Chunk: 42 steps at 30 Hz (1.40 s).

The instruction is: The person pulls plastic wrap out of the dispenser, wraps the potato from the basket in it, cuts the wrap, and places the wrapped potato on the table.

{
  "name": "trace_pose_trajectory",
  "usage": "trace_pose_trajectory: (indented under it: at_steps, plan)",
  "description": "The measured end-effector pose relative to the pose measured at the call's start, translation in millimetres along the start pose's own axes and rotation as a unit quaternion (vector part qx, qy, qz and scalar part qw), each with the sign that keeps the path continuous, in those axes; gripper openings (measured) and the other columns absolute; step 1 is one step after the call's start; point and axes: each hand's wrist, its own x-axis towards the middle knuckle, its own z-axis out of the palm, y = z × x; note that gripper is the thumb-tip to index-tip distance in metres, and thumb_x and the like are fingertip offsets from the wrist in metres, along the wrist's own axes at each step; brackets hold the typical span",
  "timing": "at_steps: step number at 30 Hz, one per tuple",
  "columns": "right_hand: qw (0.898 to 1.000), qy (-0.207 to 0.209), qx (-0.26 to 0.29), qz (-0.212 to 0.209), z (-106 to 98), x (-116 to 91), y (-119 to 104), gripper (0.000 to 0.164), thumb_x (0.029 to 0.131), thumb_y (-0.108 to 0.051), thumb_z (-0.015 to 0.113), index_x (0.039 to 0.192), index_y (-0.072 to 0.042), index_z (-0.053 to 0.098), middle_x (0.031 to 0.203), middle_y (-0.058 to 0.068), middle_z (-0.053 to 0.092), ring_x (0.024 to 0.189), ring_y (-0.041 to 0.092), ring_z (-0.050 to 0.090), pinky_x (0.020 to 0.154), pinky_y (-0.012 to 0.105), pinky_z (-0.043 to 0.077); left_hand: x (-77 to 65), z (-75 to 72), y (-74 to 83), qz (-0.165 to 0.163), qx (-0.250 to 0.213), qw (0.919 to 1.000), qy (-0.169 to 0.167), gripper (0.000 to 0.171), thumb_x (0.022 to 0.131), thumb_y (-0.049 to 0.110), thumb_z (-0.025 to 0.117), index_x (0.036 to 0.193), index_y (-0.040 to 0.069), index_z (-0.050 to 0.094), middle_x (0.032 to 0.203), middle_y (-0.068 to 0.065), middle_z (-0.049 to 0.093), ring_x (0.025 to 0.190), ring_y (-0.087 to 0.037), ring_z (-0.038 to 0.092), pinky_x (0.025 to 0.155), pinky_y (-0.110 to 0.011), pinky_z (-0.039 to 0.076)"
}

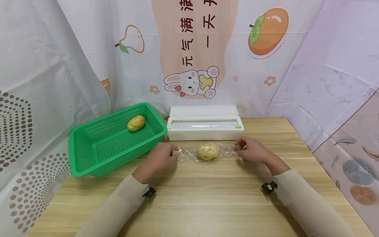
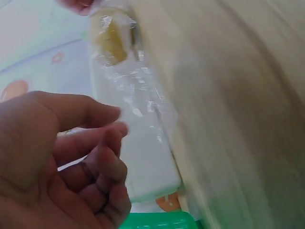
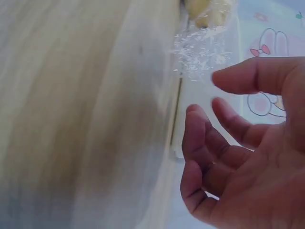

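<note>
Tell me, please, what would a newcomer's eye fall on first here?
The bright green basket on the left of the table, one potato inside, would likely draw the eye first. Next comes a second potato, wrapped in shiny clear film, in front of the open white box.

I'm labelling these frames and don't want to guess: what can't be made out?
- Left wrist view: whether the left hand pinches the clear film; fingertips blurred, film see-through.
- Right wrist view: the wrapped potato's whole outline; cut off by the top edge.
- Left wrist view: most of the green basket; below the bottom edge.
- Head view: the full backdrop writing; top edge cuts it.
</note>
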Motion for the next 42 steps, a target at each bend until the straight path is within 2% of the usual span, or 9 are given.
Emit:
trace_pose_trajectory:
  at_steps: [3,6,9,11,13,17,21,32,42]
  plan:
    - [0.999,0.022,0.014,-0.041,0.0,-0.3,-5.9,0.042,0.087,-0.001,0.068,0.127,0.001,0.057,0.120,0.018,0.064,0.108,0.033,0.063,0.088,0.045,0.055,-1.2,-4.3,5.2,0.005,-0.037,0.9992,0.015,0.046,0.089,0.015,0.072,0.135,0.009,0.068,0.078,0.000,0.065,0.070,-0.015,0.058,0.062,-0.033,0.050]
    - [0.994,0.024,-0.014,-0.105,2.9,3.8,-17.3,0.055,0.085,-0.004,0.077,0.136,-0.003,0.055,0.136,0.016,0.061,0.125,0.038,0.059,0.103,0.055,0.050,3.3,-2.0,18.2,0.043,0.001,0.9987,0.027,0.055,0.089,0.028,0.078,0.140,0.011,0.064,0.106,-0.005,0.070,0.097,-0.022,0.065,0.084,-0.042,0.055]
    - [0.986,0.001,-0.076,-0.147,9.1,11.2,-29.6,0.071,0.080,-0.010,0.085,0.144,-0.006,0.054,0.145,0.013,0.058,0.136,0.037,0.054,0.112,0.056,0.044,12.5,7.2,33.7,0.073,0.051,0.9960,0.007,0.073,0.086,0.046,0.082,0.145,0.009,0.058,0.136,-0.010,0.064,0.127,-0.031,0.058,0.109,-0.051,0.044]
    - [0.979,-0.019,-0.122,-0.164,14.8,16.5,-35.3,0.075,0.080,-0.013,0.086,0.146,-0.005,0.053,0.146,0.013,0.059,0.136,0.037,0.055,0.114,0.054,0.043,19.5,15.2,41.7,0.078,0.077,0.9939,-0.010,0.083,0.083,0.054,0.083,0.145,0.008,0.054,0.141,-0.011,0.062,0.134,-0.032,0.054,0.113,-0.052,0.038]
    - [0.971,-0.033,-0.160,-0.174,20.4,20.8,-38.9,0.074,0.080,-0.014,0.087,0.146,-0.003,0.055,0.142,0.014,0.062,0.132,0.035,0.058,0.112,0.053,0.046,26.2,22.5,46.7,0.078,0.099,0.9919,-0.019,0.083,0.079,0.058,0.085,0.140,0.009,0.056,0.135,-0.008,0.066,0.131,-0.030,0.057,0.110,-0.050,0.037]
    - [0.958,-0.036,-0.210,-0.190,29.3,27.8,-38.9,0.045,0.083,-0.015,0.085,0.126,-0.009,0.070,0.113,0.005,0.074,0.102,0.022,0.069,0.091,0.043,0.057,36.9,33.2,48.7,0.078,0.126,0.9889,-0.012,0.052,0.076,0.051,0.089,0.111,0.019,0.069,0.105,0.003,0.072,0.109,-0.022,0.063,0.099,-0.045,0.037]
    - [0.957,-0.019,-0.216,-0.190,32.0,30.6,-38.0,0.018,0.086,-0.012,0.083,0.100,-0.018,0.075,0.086,-0.007,0.070,0.076,0.009,0.059,0.072,0.033,0.053,41.9,36.8,47.5,0.083,0.124,0.9887,-0.002,0.026,0.080,0.041,0.088,0.091,0.024,0.071,0.084,0.011,0.069,0.091,-0.017,0.063,0.094,-0.043,0.036]
    - [0.968,-0.024,-0.201,-0.148,31.2,25.6,-44.2,0.009,0.086,-0.020,0.085,0.093,-0.019,0.080,0.080,-0.009,0.072,0.068,0.006,0.055,0.066,0.028,0.051,44.0,35.9,49.4,0.100,0.148,0.9838,-0.008,0.021,0.081,0.041,0.088,0.093,0.026,0.080,0.085,0.013,0.075,0.085,-0.013,0.066,0.097,-0.044,0.036]
    - [0.969,-0.022,-0.193,-0.154,38.3,4.7,-47.7,0.011,0.083,-0.024,0.087,0.082,-0.020,0.076,0.066,-0.012,0.061,0.059,0.003,0.047,0.057,0.023,0.043,19.9,37.7,51.1,0.121,0.134,0.9835,0.002,0.018,0.082,0.037,0.088,0.093,0.025,0.079,0.086,0.013,0.072,0.101,-0.017,0.065,0.116,-0.055,0.030]
